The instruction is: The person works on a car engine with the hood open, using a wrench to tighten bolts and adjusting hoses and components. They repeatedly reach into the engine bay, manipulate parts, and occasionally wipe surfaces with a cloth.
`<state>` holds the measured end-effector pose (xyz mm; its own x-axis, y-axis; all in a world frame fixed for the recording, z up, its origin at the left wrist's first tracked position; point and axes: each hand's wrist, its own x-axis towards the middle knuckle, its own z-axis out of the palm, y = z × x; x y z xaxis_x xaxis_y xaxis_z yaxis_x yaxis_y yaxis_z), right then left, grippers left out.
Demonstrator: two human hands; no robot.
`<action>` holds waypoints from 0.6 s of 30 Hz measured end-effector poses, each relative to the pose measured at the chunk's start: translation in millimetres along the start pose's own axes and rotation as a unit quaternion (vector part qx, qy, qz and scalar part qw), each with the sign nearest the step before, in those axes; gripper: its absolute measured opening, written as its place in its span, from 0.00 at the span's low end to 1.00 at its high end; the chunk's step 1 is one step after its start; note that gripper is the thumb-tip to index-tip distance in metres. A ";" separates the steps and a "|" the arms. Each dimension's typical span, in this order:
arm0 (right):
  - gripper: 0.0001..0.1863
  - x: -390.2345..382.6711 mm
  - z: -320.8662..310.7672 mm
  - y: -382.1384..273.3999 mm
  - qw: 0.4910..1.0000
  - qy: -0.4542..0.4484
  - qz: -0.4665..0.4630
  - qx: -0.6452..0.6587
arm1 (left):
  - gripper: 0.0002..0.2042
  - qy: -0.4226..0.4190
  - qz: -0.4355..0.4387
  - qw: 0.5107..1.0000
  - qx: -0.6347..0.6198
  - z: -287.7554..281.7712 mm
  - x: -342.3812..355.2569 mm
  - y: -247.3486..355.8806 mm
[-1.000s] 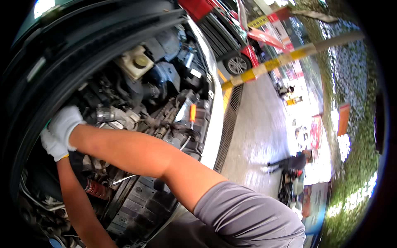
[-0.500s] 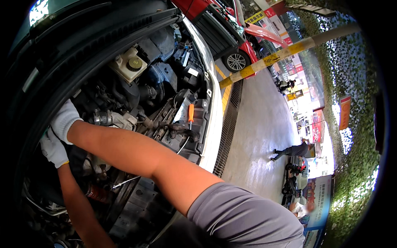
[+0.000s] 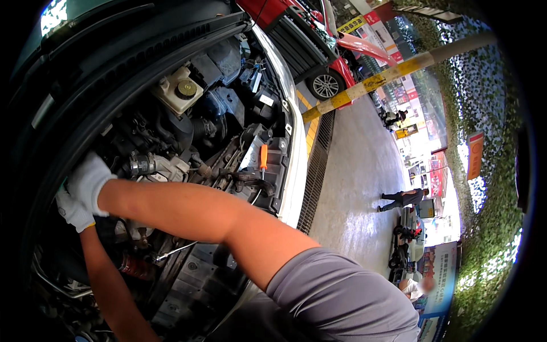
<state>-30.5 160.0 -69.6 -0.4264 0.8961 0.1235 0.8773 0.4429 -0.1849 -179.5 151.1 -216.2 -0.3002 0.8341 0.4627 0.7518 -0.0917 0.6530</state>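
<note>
Both my hands wear white knit gloves and reach deep into the engine bay of a car, against the dark panel at its rear edge. My left hand [image 3: 74,212] is low there, its fingers curled around something that I cannot make out. Just above it and partly over it is my right hand [image 3: 92,181], blurred, with its fingers hidden. Next to the right wrist lie a hose clamp [image 3: 140,164] and a metal housing [image 3: 172,166]. A thin metal rod, perhaps a tool shaft [image 3: 175,251], lies below my right forearm.
An orange-handled screwdriver [image 3: 264,156] rests on the front crossmember. The cream fluid reservoir [image 3: 178,91] has a dark cap. Beyond the white front edge [image 3: 296,165] run a floor grate [image 3: 317,171] and a yellow-white pole [image 3: 387,77]. A red car [image 3: 327,82] and a walking person [image 3: 404,198] are farther off.
My right hand has shifted slightly right and down, and its forearm and sleeve with it. My left hand stays nearly in place. The distant person has changed stride.
</note>
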 end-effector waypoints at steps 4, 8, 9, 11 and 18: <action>0.24 -0.9 -23.7 17.6 0.993 -0.113 0.026 0.011 | 0.16 -0.035 -0.022 0.999 -0.003 -11.0 2.5 33.3; 0.18 -8.6 16.0 -19.3 0.973 -0.011 0.186 0.135 | 0.23 -0.056 -0.127 0.981 -0.139 5.5 -4.4 18.7; 0.23 -10.6 -30.9 -3.8 0.978 -0.205 0.014 0.022 | 0.23 -0.081 -0.014 0.995 -0.052 -2.0 -3.2 12.3; 0.15 8.8 -18.7 14.3 0.983 -0.179 -0.017 -0.019 | 0.22 -0.077 -0.080 0.994 0.009 -15.2 3.4 18.4; 0.19 -0.2 -24.3 -8.5 0.998 -0.062 -0.016 -0.006 | 0.19 0.015 -0.018 0.999 -0.034 10.2 -2.9 -25.0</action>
<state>-32.5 155.4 -44.3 -0.4771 0.8788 0.0075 0.8653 0.4713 -0.1706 -191.4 156.5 -240.1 -0.3450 0.8207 0.4554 0.6983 -0.0997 0.7088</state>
